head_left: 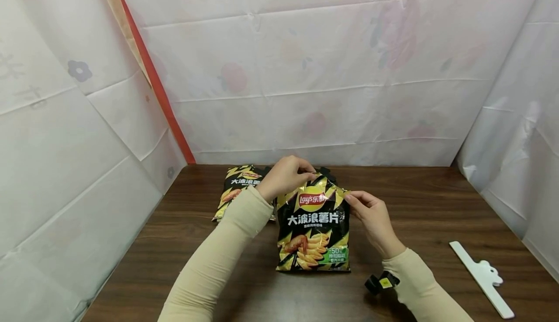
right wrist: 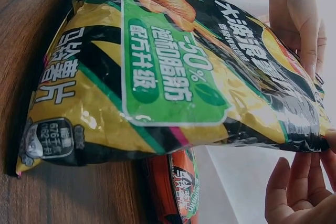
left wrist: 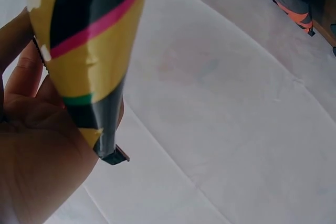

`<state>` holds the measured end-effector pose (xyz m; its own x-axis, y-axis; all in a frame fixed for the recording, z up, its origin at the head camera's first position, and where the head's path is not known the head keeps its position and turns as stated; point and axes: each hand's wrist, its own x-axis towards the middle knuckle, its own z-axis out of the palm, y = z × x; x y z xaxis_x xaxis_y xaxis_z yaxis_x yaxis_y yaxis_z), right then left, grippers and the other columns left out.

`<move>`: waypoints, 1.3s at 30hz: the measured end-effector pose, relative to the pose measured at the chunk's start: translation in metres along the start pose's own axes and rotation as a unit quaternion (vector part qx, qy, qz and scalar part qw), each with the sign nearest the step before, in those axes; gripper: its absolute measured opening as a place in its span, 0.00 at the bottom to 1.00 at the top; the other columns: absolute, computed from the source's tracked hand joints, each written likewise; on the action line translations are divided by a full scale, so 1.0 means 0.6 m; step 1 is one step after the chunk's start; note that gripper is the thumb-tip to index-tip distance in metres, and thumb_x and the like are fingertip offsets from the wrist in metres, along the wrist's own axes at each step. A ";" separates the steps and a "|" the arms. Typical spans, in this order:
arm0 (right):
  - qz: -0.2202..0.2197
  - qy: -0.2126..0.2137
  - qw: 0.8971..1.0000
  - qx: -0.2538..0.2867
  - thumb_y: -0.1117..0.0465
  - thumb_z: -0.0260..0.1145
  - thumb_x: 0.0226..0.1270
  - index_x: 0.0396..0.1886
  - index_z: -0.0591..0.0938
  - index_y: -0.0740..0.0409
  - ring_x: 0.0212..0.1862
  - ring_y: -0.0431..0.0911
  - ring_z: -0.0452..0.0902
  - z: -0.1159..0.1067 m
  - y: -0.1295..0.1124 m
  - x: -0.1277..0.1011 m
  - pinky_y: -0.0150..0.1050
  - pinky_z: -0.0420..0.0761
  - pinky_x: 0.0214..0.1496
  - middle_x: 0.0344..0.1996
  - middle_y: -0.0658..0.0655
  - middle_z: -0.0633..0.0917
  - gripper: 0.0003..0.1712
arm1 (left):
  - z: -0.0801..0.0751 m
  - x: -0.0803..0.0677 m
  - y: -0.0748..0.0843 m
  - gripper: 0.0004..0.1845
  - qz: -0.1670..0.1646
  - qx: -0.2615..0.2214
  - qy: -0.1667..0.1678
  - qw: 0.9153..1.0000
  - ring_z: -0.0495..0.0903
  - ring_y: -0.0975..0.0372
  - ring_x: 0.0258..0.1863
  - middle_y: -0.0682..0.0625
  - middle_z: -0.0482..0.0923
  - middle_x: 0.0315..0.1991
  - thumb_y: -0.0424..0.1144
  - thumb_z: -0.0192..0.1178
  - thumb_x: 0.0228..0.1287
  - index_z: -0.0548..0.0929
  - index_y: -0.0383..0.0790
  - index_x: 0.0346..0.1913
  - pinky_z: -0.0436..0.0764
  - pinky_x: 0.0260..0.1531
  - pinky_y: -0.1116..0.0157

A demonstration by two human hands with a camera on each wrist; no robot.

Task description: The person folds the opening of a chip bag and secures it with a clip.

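Observation:
A black and yellow Lay's potato chip bag [head_left: 312, 227] stands upright, front towards me, its lower edge at the tabletop. My left hand [head_left: 288, 175] pinches its top edge on the left. The right hand [head_left: 373, 217] grips the top right corner between thumb and fingers, a hold also visible in the right wrist view. In the left wrist view, the bag's side [left wrist: 97, 51] partly covers my left hand [left wrist: 47, 140]. Behind my left forearm lies a second black and yellow chip bag [head_left: 238, 186], partly hidden.
A white sealing clip [head_left: 480, 278] lies on the brown wooden table [head_left: 406, 186] at the right. Behind the held bag is an orange-red bag [right wrist: 184, 187], mostly hidden. White patterned sheets [head_left: 305, 70] enclose the back and sides.

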<state>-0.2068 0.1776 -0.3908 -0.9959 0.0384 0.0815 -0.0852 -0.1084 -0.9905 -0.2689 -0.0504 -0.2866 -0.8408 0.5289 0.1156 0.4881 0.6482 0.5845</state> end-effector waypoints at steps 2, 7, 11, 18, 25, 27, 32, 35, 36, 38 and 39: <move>0.004 0.000 1.000 -0.001 0.58 0.66 0.69 0.37 0.85 0.48 0.35 0.35 0.80 0.000 0.001 0.000 0.32 0.82 0.40 0.33 0.42 0.84 0.03 | 0.001 0.000 -0.002 0.10 -0.003 -0.010 0.000 1.000 0.78 0.64 0.25 0.50 0.87 0.40 0.40 0.60 0.70 0.88 0.43 0.46 0.73 0.27 0.68; 0.007 -0.003 1.000 -0.025 0.58 0.67 0.68 0.37 0.85 0.48 0.36 0.36 0.80 0.000 0.002 0.002 0.32 0.83 0.41 0.33 0.41 0.84 0.02 | 0.001 -0.001 -0.005 0.10 -0.010 -0.030 0.000 0.999 0.79 0.64 0.26 0.50 0.87 0.40 0.39 0.59 0.70 0.88 0.42 0.46 0.74 0.28 0.67; -0.004 0.002 0.999 -0.048 0.58 0.68 0.67 0.38 0.85 0.55 0.37 0.36 0.80 0.002 0.000 0.004 0.31 0.83 0.42 0.33 0.41 0.84 0.06 | -0.001 -0.001 -0.006 0.10 -0.012 -0.040 -0.004 0.999 0.80 0.64 0.28 0.50 0.87 0.41 0.39 0.60 0.70 0.88 0.42 0.46 0.75 0.30 0.67; -0.017 0.007 0.996 -0.084 0.56 0.68 0.67 0.42 0.83 0.67 0.38 0.37 0.81 0.001 -0.003 0.002 0.32 0.83 0.43 0.33 0.41 0.84 0.16 | -0.003 -0.001 -0.008 0.08 -0.012 -0.051 -0.006 0.999 0.82 0.65 0.32 0.50 0.87 0.43 0.38 0.63 0.68 0.89 0.44 0.45 0.78 0.34 0.66; -0.043 -0.004 0.992 -0.115 0.55 0.68 0.67 0.43 0.84 0.68 0.37 0.36 0.81 -0.007 0.002 0.004 0.35 0.84 0.44 0.33 0.40 0.85 0.17 | -0.004 -0.001 -0.013 0.08 -0.007 -0.055 -0.007 0.998 0.78 0.64 0.24 0.50 0.87 0.45 0.38 0.62 0.68 0.89 0.44 0.44 0.73 0.28 0.67; -0.050 -0.007 0.991 -0.121 0.55 0.68 0.68 0.44 0.84 0.69 0.37 0.36 0.81 -0.010 0.003 0.004 0.34 0.83 0.44 0.33 0.40 0.85 0.18 | -0.004 0.000 -0.013 0.08 -0.003 -0.054 -0.004 0.999 0.78 0.63 0.24 0.50 0.87 0.44 0.38 0.62 0.68 0.89 0.44 0.44 0.73 0.27 0.67; -0.062 -0.009 0.990 -0.129 0.55 0.67 0.68 0.45 0.84 0.70 0.37 0.35 0.81 -0.013 0.004 0.004 0.32 0.82 0.42 0.33 0.39 0.85 0.19 | -0.003 0.000 -0.014 0.07 0.002 -0.057 0.000 0.998 0.80 0.65 0.27 0.50 0.87 0.44 0.37 0.63 0.67 0.90 0.45 0.42 0.74 0.28 0.68; -0.066 -0.005 0.989 -0.130 0.56 0.68 0.67 0.45 0.84 0.70 0.36 0.35 0.81 -0.014 0.004 0.003 0.32 0.82 0.41 0.32 0.38 0.85 0.19 | -0.005 0.000 -0.014 0.07 0.004 -0.058 -0.002 0.998 0.81 0.66 0.28 0.50 0.87 0.43 0.36 0.62 0.67 0.90 0.45 0.42 0.74 0.27 0.69; -0.067 -0.003 0.989 -0.131 0.56 0.68 0.67 0.45 0.84 0.70 0.36 0.35 0.81 -0.014 0.005 0.003 0.31 0.82 0.41 0.32 0.38 0.85 0.19 | -0.005 0.000 -0.014 0.07 0.006 -0.059 -0.004 0.998 0.81 0.66 0.27 0.50 0.88 0.43 0.36 0.62 0.67 0.90 0.45 0.42 0.74 0.26 0.69; -0.067 0.002 0.988 -0.136 0.56 0.68 0.67 0.44 0.84 0.70 0.35 0.35 0.81 -0.014 0.005 0.003 0.32 0.83 0.40 0.31 0.37 0.85 0.19 | -0.007 0.001 -0.015 0.07 0.009 -0.062 -0.009 0.998 0.81 0.66 0.27 0.50 0.88 0.43 0.36 0.63 0.67 0.90 0.45 0.42 0.74 0.26 0.69; -0.067 0.005 0.988 -0.137 0.56 0.69 0.66 0.44 0.85 0.70 0.35 0.34 0.81 -0.014 0.006 0.003 0.32 0.83 0.40 0.31 0.37 0.85 0.19 | -0.008 0.001 -0.015 0.07 0.011 -0.062 -0.011 0.998 0.81 0.66 0.28 0.50 0.88 0.43 0.36 0.63 0.67 0.90 0.45 0.42 0.74 0.26 0.69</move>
<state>-0.2089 0.1856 -0.3953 -0.9757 0.0435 0.2150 -0.2046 0.1721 -0.9636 -0.2750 -0.0586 -0.2880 -0.8242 0.5552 0.1118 0.4721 0.5644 0.6772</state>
